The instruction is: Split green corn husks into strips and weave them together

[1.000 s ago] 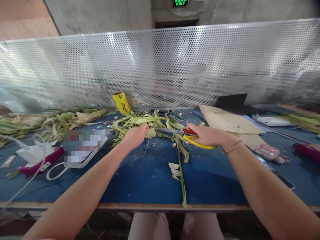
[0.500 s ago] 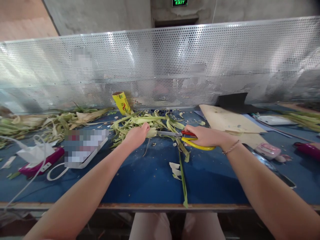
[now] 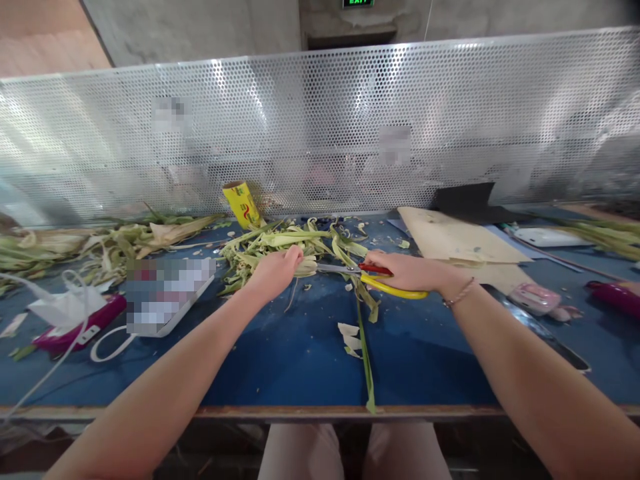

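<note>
Nearest, a long, narrow green leaf strip (image 3: 369, 380) runs to the front edge of the blue-topped bench (image 3: 280, 373), where a passing arm could catch it and pull loose strands along. White, thin, torn scraps (image 3: 351, 337) lie beside it, probably light enough to scatter at a brush of the wrist. To the left, a white-edged, flat rectangular device (image 3: 175, 293) rests near the left forearm, which might jolt it if swung outward.

Farther in, the left hand (image 3: 276, 272) has its fingers drawn together on a pale green, flattened husk piece (image 3: 307, 267), seemingly in a pinch, though they hide the grip itself. The right hand (image 3: 403, 270) curls round the red and yellow handles of metal-bladed scissors (image 3: 337, 269), whose nearly closed blades point towards the left hand. Their tips reach the husk piece; contact is too small to confirm. With steel so near the fingertips, a slip could nick them.

Behind, the tangled, pale green husk pile (image 3: 273, 240) could snag a blade or shift. Just beyond, a tilted, yellow cylindrical tube (image 3: 243, 205) might topple if pushed.
</note>
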The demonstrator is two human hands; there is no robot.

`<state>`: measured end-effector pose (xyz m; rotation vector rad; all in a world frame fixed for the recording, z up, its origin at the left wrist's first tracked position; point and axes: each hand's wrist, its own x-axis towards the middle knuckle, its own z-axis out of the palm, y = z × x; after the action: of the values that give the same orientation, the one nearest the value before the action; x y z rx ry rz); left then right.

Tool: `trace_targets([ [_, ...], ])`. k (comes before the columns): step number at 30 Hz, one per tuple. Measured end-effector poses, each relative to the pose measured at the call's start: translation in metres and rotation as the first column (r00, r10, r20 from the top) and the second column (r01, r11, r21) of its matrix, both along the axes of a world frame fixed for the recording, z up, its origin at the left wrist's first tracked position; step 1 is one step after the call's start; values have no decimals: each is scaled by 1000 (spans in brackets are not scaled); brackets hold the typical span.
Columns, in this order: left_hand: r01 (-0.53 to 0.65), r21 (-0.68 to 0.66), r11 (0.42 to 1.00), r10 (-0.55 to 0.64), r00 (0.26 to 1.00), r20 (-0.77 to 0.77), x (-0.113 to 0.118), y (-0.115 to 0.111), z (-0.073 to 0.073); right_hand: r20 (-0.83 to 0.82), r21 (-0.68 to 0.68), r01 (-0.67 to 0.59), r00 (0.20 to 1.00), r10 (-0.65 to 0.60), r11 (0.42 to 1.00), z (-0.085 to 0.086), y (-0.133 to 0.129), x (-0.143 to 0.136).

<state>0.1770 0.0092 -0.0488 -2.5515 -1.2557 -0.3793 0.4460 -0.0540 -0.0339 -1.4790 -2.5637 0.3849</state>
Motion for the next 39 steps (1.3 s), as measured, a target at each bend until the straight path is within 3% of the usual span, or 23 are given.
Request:
trace_targets([
  [16, 13, -19, 1000, -14, 999, -52, 2, -3, 1, 16, 42, -23, 1000, 23, 999, 6, -3, -2],
  [25, -50, -39, 998, 46, 994, -101, 5, -6, 4, 46, 77, -23, 999, 19, 997, 7, -5, -3],
  [39, -38, -14, 999, 37, 997, -63, 3, -3, 0, 50, 72, -17, 999, 13, 997, 10, -7, -5],
])
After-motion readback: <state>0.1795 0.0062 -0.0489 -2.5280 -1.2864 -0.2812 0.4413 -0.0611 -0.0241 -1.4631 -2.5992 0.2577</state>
